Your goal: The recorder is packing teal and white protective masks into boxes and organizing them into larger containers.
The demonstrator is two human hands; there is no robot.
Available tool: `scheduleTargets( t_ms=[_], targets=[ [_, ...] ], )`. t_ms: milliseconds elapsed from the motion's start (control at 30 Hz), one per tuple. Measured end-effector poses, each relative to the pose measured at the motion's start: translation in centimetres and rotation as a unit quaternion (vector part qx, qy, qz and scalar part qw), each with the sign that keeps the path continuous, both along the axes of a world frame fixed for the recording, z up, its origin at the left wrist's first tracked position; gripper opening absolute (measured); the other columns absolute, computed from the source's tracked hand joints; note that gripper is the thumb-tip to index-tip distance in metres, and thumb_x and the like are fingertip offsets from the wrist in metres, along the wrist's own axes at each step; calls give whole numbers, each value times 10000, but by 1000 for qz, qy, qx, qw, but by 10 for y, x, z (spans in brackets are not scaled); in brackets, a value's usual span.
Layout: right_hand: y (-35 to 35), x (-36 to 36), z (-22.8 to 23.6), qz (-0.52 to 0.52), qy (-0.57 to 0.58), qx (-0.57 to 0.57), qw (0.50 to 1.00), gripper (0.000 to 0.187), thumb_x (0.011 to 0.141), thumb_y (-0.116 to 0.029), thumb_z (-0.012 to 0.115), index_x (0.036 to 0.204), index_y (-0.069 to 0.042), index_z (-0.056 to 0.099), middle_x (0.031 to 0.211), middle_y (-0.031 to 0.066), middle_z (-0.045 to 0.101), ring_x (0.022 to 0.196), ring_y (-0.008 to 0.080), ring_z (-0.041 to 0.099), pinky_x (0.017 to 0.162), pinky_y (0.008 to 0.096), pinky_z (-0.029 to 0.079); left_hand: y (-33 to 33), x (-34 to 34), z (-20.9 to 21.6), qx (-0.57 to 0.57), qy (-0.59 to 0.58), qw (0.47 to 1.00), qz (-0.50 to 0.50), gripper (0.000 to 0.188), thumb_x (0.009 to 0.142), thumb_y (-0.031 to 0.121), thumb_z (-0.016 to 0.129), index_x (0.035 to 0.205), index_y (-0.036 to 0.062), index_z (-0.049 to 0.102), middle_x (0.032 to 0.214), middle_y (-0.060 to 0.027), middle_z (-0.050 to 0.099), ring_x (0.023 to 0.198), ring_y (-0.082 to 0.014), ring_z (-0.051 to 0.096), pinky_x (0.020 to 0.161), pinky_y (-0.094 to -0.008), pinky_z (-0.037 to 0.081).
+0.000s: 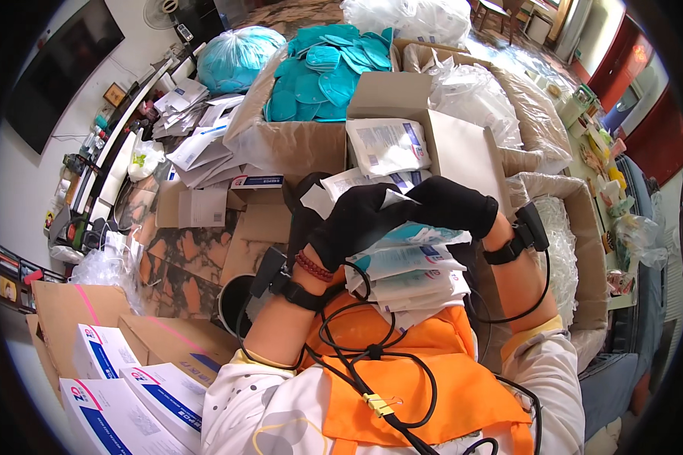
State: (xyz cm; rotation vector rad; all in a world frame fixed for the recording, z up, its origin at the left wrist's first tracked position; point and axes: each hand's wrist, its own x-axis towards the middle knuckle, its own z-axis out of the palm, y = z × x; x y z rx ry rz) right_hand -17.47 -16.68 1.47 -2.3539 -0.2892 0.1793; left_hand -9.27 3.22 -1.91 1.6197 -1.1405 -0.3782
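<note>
Upper left of the frame, a dark wall screen [64,72]. Lower left, white boxes [114,421] with blue bands, just beside a brown carton [76,303]. Farther in, above the middle, a heap of white packages [201,155], then a dark round bin [237,303] lower down. Upper centre-left, a tied clear bag [239,61] of teal pieces, and next to it a large carton [284,148] filled with loose teal pieces.

At mid-frame, a black-gloved left hand [357,224], wrist strapped with a black device [269,273], fingers bent and bunched inward. Between the gloves, a small white corner [398,199]; cannot tell whether pinched by either hand. Just above, an open box [467,155] with flaps spread and white packets [391,144] inside. Just below, a leaning pile of printed packets [417,284], teal showing through some, against an orange apron [448,387] crossed by black cables. To the right, a black-gloved right hand [455,205], fingers curved toward the left one; grip hidden, cannot tell. Farther right, a plastic-lined carton [588,265] of clear plastic.
</note>
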Motion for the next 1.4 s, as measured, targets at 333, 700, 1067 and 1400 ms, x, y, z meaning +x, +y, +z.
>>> scheduleTargets(
  t_ms=[333,700,1067,1400],
  targets=[
    [18,-8,-10,-74,-95,-32,992,318,927,-327,646,956,-18,716,812,214,681,716,382,638,683,396,516,-5,-7,-8,-13,-5,992,127,253,990,222,614,987,-15,700,781,-117,717,705,-172,666,643,-312,497],
    [6,-14,-16,-30,-108,-24,993,181,921,-203,637,958,-50,725,810,170,692,729,387,653,686,392,534,-4,-5,4,6,-58,996,62,173,970,135,610,1023,-3,700,877,-107,726,782,-167,688,692,-289,521],
    [46,-44,1,-51,-351,-275,893,40,816,-140,630,837,-107,639,692,63,578,650,236,608,618,377,457,-11,-30,13,-49,37,985,164,245,961,222,634,912,3,731,650,-45,651,580,-80,564,558,-276,432],
    [85,-69,5,19,-379,-273,884,87,808,-196,622,800,-135,560,693,12,518,608,178,550,579,338,397,-2,8,-26,129,-312,917,213,236,917,72,597,1141,37,661,932,-169,693,879,-273,677,720,-366,527]
  ],
)
